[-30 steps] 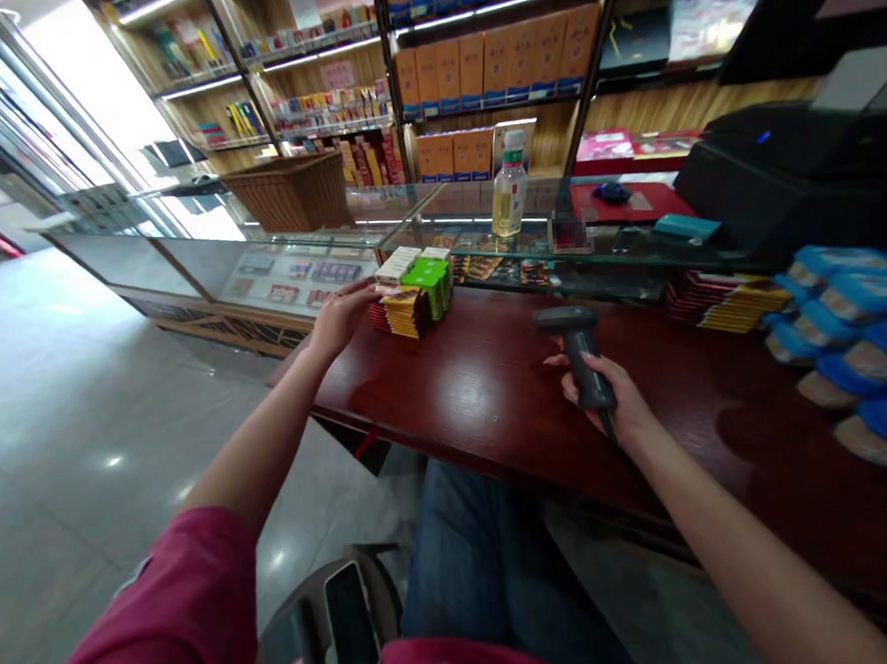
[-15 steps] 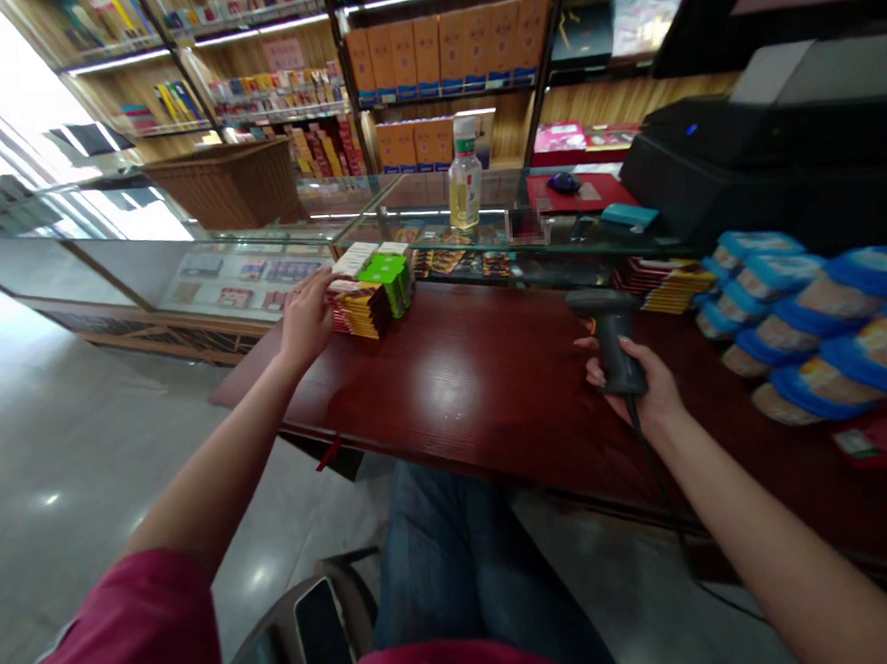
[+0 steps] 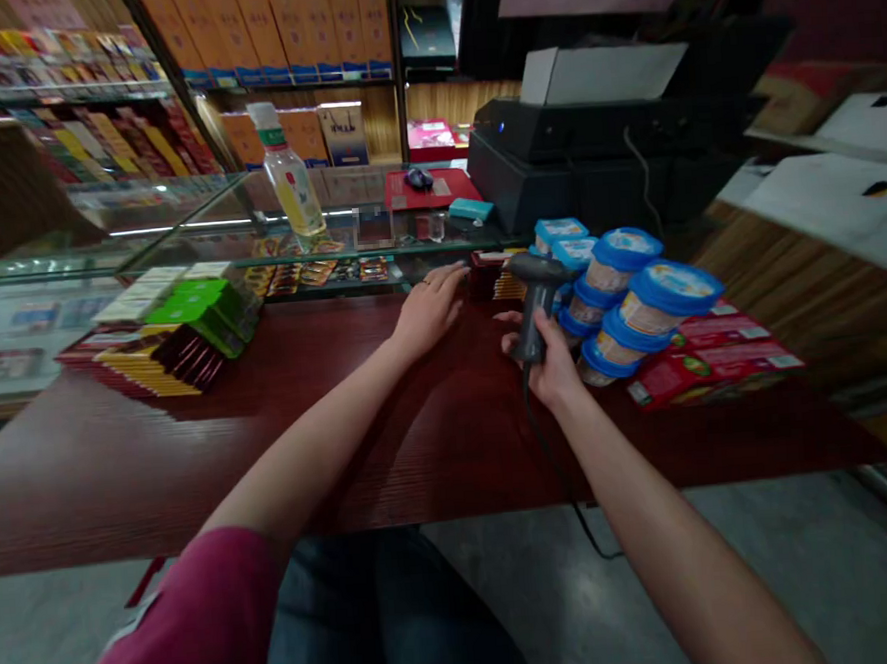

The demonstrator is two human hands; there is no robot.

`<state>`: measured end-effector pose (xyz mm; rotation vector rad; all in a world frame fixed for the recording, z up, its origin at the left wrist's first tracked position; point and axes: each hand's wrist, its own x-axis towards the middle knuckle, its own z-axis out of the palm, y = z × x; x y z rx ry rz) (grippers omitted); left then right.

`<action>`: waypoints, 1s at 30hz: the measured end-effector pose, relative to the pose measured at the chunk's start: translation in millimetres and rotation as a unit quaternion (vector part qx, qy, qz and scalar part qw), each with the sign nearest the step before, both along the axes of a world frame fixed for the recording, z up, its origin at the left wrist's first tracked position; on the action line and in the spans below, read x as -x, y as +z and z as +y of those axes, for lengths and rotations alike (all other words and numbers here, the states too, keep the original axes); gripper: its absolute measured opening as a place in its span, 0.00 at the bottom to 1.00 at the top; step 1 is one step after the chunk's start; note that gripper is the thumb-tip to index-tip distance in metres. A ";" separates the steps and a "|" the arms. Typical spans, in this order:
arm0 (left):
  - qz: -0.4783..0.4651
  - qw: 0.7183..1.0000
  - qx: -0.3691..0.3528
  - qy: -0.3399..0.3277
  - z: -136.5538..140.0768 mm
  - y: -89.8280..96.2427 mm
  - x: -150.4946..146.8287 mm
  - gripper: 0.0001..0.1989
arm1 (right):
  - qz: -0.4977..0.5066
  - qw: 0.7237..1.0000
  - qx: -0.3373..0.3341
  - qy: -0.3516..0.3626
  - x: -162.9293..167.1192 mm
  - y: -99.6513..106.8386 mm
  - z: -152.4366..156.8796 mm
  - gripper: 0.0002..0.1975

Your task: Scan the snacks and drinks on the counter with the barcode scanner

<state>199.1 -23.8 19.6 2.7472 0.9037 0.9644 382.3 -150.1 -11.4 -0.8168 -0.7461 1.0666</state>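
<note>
A black barcode scanner [image 3: 536,311] is gripped upright by its handle in my right hand [image 3: 552,363], and its cord hangs over the desk edge. My left hand [image 3: 431,311] reaches across the desk, fingers stretched out and holding nothing. Its fingertips are just beside a stack of red and yellow packets [image 3: 505,280], which the scanner partly hides. Right of the scanner stand stacked tubs with blue lids [image 3: 615,341]. On the left lie piles of red and yellow packets [image 3: 156,365], green packs [image 3: 206,311] and white packs [image 3: 137,296].
The dark red wooden desk [image 3: 332,479] meets a glass counter [image 3: 196,222] at the back. A bottle of yellowish drink [image 3: 291,186] stands on the glass. Red boxes [image 3: 716,360] lie at the right, near a black machine [image 3: 569,179]. A mouse [image 3: 419,178] rests on a red mat.
My left hand has left the packet pile at the left and moved right to the stack near the scanner. The view has turned right. My right hand still holds the scanner.
</note>
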 end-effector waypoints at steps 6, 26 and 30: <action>-0.038 0.999 0.000 0.010 40.6 4.7 -62.1 0.23 | -0.044 0.999 -0.011 -0.007 9.1 -1.2 3.8 0.28; -0.394 0.797 0.427 0.165 -30.1 -34.8 129.9 0.18 | -0.152 0.936 0.008 0.317 57.1 15.2 -38.6 0.31; -0.391 0.809 0.409 0.156 -30.3 -42.7 128.4 0.14 | -0.173 0.938 0.008 0.301 58.4 12.4 -38.3 0.32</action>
